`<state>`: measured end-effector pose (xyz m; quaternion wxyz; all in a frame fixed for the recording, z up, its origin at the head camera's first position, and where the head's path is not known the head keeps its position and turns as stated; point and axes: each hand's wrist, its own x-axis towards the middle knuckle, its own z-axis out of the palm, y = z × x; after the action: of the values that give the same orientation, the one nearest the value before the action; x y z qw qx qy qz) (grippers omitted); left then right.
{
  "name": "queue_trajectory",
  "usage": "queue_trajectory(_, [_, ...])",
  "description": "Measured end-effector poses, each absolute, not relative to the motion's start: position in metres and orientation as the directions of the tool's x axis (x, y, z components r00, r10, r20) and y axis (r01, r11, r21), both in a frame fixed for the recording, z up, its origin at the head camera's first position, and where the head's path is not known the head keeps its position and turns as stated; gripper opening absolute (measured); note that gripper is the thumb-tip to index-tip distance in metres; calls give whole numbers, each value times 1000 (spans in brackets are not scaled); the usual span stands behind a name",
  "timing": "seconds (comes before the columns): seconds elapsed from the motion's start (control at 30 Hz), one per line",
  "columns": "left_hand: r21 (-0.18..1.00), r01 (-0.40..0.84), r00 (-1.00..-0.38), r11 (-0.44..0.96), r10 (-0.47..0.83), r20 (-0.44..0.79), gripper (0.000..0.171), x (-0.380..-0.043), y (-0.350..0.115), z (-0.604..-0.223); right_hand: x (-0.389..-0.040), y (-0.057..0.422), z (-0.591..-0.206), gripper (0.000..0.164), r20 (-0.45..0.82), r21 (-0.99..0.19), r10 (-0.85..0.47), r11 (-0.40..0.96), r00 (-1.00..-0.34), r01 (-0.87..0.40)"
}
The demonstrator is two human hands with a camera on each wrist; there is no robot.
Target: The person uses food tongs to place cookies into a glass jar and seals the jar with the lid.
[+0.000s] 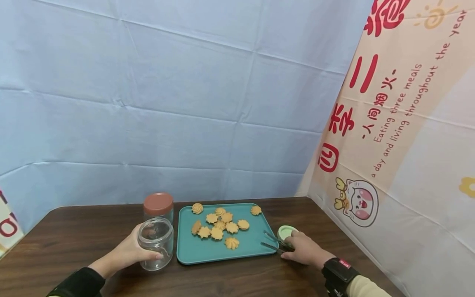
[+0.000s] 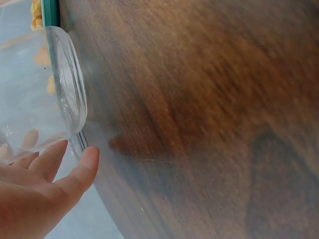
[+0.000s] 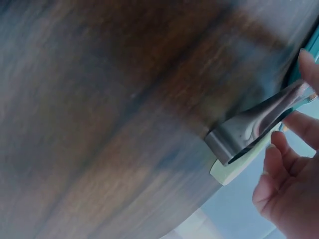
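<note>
My left hand grips a clear, lidless jar at the left of the teal tray, its thumb across the near side. In the left wrist view the fingers curl beside the jar near its base. My right hand holds metal tongs at the tray's right edge, thumb and forefinger on either side of them. The tongs' two spread tips lie over the tray's right part. Several flower-shaped cookies are scattered across the tray.
A second jar with a reddish-brown lid stands just behind the clear one. A pale green round lid sits beyond my right hand, partly hidden. Pale blue cloth hangs behind the dark wooden table, and a printed cloth hangs at the right.
</note>
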<state>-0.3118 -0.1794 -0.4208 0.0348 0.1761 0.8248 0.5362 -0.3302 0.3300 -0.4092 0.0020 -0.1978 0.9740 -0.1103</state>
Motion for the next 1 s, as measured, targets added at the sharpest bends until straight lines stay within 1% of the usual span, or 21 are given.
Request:
queue_trajectory(0.1, [894, 256, -937, 368, 324, 135, 100, -312, -180, -421, -331, 329, -410, 27, 54, -207, -375, 903, -925, -378])
queue_trajectory(0.23, [894, 257, -937, 366, 321, 138, 100, -311, -179, -421, -332, 327, -410, 23, 107, -189, -337, 917, -935, -352])
queue_trajectory(0.37, [900, 256, -936, 354, 325, 138, 100, -312, -179, -421, -335, 323, -404, 22, 165, -176, -261, 941, -951, -288])
queue_trajectory(0.47, [902, 257, -934, 346, 329, 139, 100, -312, -179, -421, -338, 321, -400, 24, 179, -154, -236, 952, -955, -264])
queue_trajectory(0.63, [901, 257, -935, 350, 327, 140, 99, -312, -179, -421, -342, 316, -398, 27, 163, -171, -199, 959, -966, -226])
queue_trajectory(0.83, [901, 265, -931, 343, 333, 147, 99, -312, -179, -421, -344, 313, -399, 23, 150, -223, -167, 955, -974, -198])
queue_trajectory(1.0, [905, 263, -929, 334, 341, 144, 99, -313, -180, -422, -347, 312, -400, 22, 158, -229, -163, 953, -974, -197])
